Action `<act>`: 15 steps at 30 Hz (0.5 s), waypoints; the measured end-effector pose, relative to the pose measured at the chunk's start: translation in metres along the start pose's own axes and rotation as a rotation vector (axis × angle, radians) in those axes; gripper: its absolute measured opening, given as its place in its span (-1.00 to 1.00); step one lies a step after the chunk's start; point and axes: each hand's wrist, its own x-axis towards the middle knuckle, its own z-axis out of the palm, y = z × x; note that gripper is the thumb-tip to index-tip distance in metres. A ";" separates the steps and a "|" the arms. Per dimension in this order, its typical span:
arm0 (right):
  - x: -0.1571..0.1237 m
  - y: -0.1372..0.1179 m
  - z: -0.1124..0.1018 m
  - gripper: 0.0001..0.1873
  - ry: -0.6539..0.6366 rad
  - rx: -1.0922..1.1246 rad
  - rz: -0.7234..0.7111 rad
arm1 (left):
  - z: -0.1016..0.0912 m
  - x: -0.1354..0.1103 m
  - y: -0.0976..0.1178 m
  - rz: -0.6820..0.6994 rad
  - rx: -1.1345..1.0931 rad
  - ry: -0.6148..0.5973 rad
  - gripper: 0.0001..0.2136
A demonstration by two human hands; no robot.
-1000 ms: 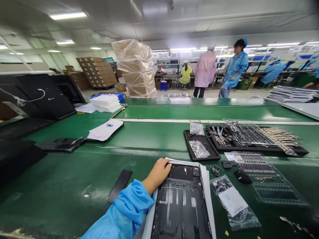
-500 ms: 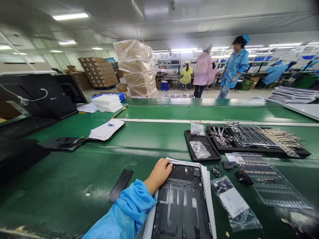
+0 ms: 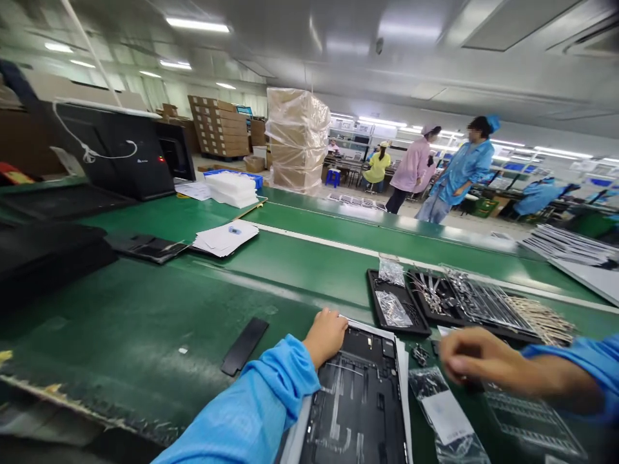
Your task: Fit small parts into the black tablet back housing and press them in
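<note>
Left hand point(image 3: 326, 336), fingers slightly curled, rested on edge of black tablet back panel point(image 3: 355, 399), not gripping; right hand point(image 3: 476, 361) blurred above plastic bag point(image 3: 425, 383), finger hold unclear; white barcode label point(image 3: 447, 417) unreadable.

Factory hall: strip lights point(image 3: 197, 24) along white ceiling point(image 3: 425, 71). Plastic-wrapped cartons point(image 3: 297, 142) stacked on pale floor point(image 3: 411, 216), flat cartons point(image 3: 218, 127) behind; blue stool point(image 3: 333, 178) by distant workbenches point(image 3: 353, 166).

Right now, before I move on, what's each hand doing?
Left hand: resting on the top edge of the black panel, grip unclear.
Right hand: blurred, fingers curled, cannot tell if it holds anything.
</note>
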 end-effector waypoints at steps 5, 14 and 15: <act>0.097 0.012 0.026 -0.78 0.161 -0.159 -0.261 | -0.005 -0.003 -0.003 0.037 0.010 -0.008 -0.76; 0.131 0.006 0.057 -0.70 0.151 -0.193 -0.313 | -0.019 -0.030 -0.006 0.036 -0.088 0.015 -0.76; 0.134 0.003 0.061 -0.69 0.136 -0.195 -0.327 | -0.021 -0.034 -0.005 0.040 -0.103 0.007 -0.76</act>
